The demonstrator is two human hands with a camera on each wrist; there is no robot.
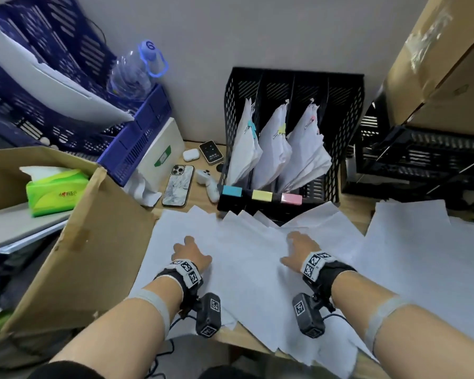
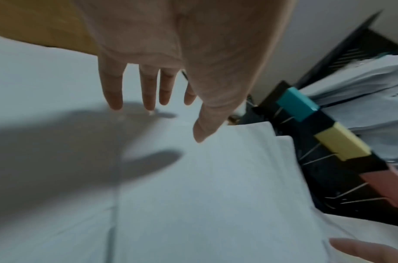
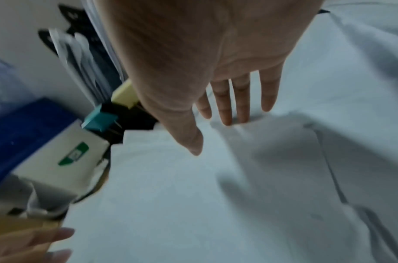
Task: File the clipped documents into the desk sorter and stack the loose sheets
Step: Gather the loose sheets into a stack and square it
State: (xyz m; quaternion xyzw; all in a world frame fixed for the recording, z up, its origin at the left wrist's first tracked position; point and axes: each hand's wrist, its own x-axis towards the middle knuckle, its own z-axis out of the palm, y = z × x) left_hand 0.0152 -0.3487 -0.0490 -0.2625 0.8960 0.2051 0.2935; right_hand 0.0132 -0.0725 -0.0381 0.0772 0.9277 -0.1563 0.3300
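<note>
Loose white sheets (image 1: 246, 258) lie spread and overlapping across the desk in front of me. My left hand (image 1: 189, 253) lies flat on them at the left, fingers (image 2: 113, 96) straight and spread. My right hand (image 1: 298, 250) lies flat on them at the right, its fingers (image 3: 225, 106) straight too. Behind the sheets stands the black mesh desk sorter (image 1: 345, 105). Three clipped document bundles (image 1: 274, 149) lean in its slots, with blue, yellow and pink clips. Blue (image 1: 232, 190), yellow (image 1: 262, 195) and pink (image 1: 291, 198) labels mark its front.
An open cardboard box (image 1: 88, 242) with a green tissue pack (image 1: 55, 192) stands at the left. Phones (image 1: 178, 186), an earbud case and a white controller lie by the sorter. Blue crates (image 1: 137, 138) are at the back left, black trays (image 1: 422, 157) and a carton at the right.
</note>
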